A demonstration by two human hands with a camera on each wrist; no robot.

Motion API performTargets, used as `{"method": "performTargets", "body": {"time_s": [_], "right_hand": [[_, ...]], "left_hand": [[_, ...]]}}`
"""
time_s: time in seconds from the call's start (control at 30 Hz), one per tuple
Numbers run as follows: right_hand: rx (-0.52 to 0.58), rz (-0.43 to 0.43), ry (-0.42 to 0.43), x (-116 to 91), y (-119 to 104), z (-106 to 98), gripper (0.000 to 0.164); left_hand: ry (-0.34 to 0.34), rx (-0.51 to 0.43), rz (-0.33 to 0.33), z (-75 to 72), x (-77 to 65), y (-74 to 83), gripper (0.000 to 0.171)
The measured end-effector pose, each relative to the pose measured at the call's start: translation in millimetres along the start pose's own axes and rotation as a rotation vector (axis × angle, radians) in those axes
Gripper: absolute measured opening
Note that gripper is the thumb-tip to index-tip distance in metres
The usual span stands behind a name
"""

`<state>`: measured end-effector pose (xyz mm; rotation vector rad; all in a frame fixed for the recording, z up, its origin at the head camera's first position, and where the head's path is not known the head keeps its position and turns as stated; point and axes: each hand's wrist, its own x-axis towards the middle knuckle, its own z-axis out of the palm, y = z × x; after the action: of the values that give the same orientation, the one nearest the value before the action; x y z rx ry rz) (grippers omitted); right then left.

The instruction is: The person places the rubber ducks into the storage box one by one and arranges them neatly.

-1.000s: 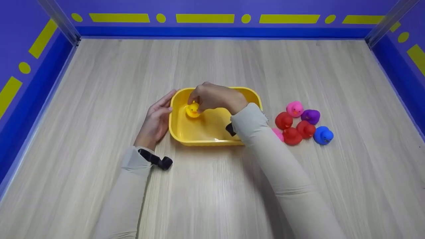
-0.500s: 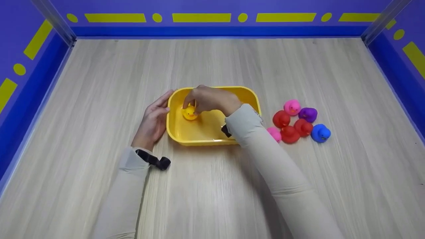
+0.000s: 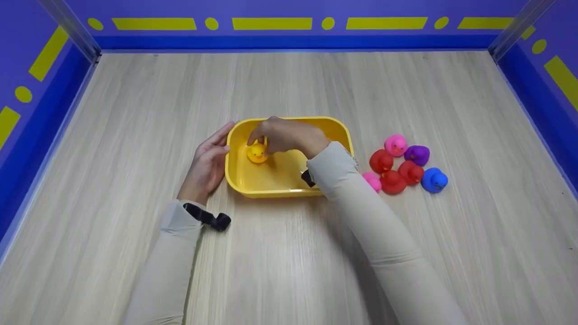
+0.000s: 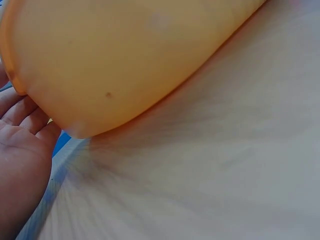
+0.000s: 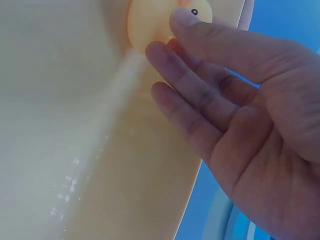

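A yellow rubber duck point(image 3: 257, 153) sits inside the yellow plastic basin point(image 3: 289, 193), near its left end. My right hand point(image 3: 289, 135) reaches in from the right and pinches the duck between thumb and fingers; in the right wrist view, the thumb lies against the duck's head point(image 5: 200, 10). At the basin's left end, my left hand point(image 3: 205, 164) rests against the outer wall with extended fingers, its thumb tip touching the rim. The left wrist view shows those fingers point(image 4: 25, 112) beside the basin's outside point(image 4: 130, 60).
Right of the basin stands a cluster of rubber ducks: pink point(image 3: 396, 145), purple point(image 3: 417, 155), several red point(image 3: 393, 182) and blue point(image 3: 434, 180). Another pink duck point(image 3: 372, 181) is partly covered by my right sleeve. Blue-purple walls point(image 3: 289, 40) border the wooden tabletop point(image 3: 271, 253).
My right hand and the yellow duck have moved slightly down and left within the basin, the duck now lower. The whole view has also shifted a little. The left hand stays at the basin.
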<state>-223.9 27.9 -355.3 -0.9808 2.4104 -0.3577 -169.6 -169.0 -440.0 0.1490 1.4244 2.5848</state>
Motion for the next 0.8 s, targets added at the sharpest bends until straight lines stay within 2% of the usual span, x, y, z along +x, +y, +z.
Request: {"method": "performTargets", "body": {"time_s": [0.5, 0.8], "right_hand": [[0.041, -0.005, -0.006, -10.9, 6.0, -6.2, 0.044], [0.016, -0.059, 0.062, -34.3, 15.0, -23.0, 0.044]], "left_hand": [[0.004, -0.021, 0.004, 0.7, 1.4, 1.0, 0.060], [-0.001, -0.034, 0.015, 1.0, -0.1, 0.3, 0.061]]}}
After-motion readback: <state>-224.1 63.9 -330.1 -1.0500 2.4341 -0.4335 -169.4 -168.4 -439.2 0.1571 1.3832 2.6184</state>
